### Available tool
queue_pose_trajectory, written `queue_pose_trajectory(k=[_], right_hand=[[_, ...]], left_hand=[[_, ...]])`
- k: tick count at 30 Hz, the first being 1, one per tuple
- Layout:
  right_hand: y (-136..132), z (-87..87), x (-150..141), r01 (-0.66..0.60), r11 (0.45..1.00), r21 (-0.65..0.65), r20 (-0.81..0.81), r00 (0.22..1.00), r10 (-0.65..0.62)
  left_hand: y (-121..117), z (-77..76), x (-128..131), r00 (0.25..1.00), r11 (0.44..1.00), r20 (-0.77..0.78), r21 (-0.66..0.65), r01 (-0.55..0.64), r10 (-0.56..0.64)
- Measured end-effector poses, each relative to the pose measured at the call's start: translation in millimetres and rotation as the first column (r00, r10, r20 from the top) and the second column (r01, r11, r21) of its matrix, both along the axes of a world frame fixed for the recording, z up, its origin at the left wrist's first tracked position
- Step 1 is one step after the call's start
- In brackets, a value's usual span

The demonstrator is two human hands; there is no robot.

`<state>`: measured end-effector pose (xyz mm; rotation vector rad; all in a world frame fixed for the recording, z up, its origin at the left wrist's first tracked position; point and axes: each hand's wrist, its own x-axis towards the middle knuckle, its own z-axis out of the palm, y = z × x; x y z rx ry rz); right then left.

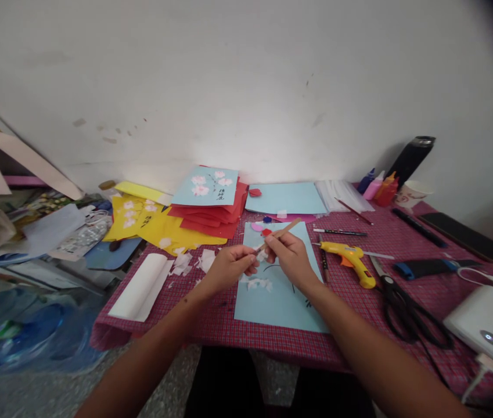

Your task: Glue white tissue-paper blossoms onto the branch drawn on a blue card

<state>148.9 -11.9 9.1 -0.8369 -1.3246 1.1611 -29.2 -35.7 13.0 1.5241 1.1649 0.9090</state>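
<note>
My right hand [288, 255] grips a tan wooden stick [290, 226], which slants down to the left. Close beside it, my left hand [234, 267] is closed, thumb against fingers, near the stick's lower end; what it pinches is too small to make out. Both hands are over a light blue sheet [272, 310] with dark painted strokes. Torn white paper [259, 284] lies on that sheet, left of the strokes. Beyond the fingers are a small red paint blob [266, 232] and a pink-purple one [256, 227].
Left are a white paper roll [141, 287], paper scraps [180, 264], yellow sheets [128, 217] and red sheets topped by a blossom picture [206, 187]. Right are a yellow glue gun [348, 255], black scissors [407, 310], a white power bank [485, 325], paint bottles [385, 188] and a black flask [416, 159].
</note>
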Motion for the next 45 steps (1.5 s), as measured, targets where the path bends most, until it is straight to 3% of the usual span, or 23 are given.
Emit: queue_pose_trajectory(k=[2,4,8,11,15,19,21,24,28,34,41,45], right_hand=[[2.1,1.2,3.1,0.072,0.997,-0.031,-0.054,0.996,-0.074],[4.0,2.2,5.5,0.112,0.993,-0.048,-0.097,0.988,-0.117],[5.0,2.3,6.6,0.105,0.993,-0.047,-0.068,0.992,-0.108],[4.7,1.0,5.6,0.095,0.995,-0.043,-0.030,0.995,-0.096],[4.2,-0.4,4.8,0.103,0.994,-0.022,-0.024,0.994,-0.103],[1.4,1.0,3.4,0.085,0.996,-0.010,-0.004,0.996,-0.085],[-0.3,1.9,2.4,0.077,0.997,-0.009,0.007,0.997,-0.077],[-1.3,1.6,1.4,0.075,0.997,-0.013,0.029,0.997,-0.074],[0.3,-0.5,1.7,0.080,0.997,-0.011,0.051,0.995,-0.080],[1.8,-1.5,2.8,0.082,0.997,-0.007,0.084,0.993,-0.081],[2.4,-2.6,2.4,0.078,0.997,-0.010,0.086,0.993,-0.077],[2.5,-2.9,2.5,0.073,0.997,-0.007,0.074,0.995,-0.072]], left_hand=[[-1.8,-2.1,-3.8,0.996,0.999,-0.091,0.035,-0.007,0.010],[-4.1,-4.5,-7.0,0.970,0.989,-0.240,0.150,0.013,0.024],[-10.8,-10.9,-9.5,0.866,0.889,-0.499,0.412,0.201,0.036],[-22.5,-16.9,-12.5,0.827,0.836,-0.558,0.481,0.263,0.062],[-49.3,-21.7,-25.4,0.834,0.819,-0.522,0.549,0.167,0.180],[-66.3,-20.5,-53.9,0.831,0.816,-0.474,0.576,0.043,0.291],[-62.2,-18.8,-72.9,0.785,0.814,-0.483,0.579,-0.046,0.388],[-44.1,-16.6,-97.6,0.714,0.845,-0.551,0.524,-0.107,0.432],[-23.0,-15.5,-106.4,0.688,0.890,-0.636,0.456,-0.031,0.349],[-19.0,-12.7,-92.6,0.634,0.915,-0.749,0.369,0.160,0.191],[-12.4,-12.4,-94.7,0.567,0.909,-0.804,0.355,0.217,0.179],[-11.4,-10.8,-93.1,0.583,0.910,-0.790,0.365,0.197,0.191]])
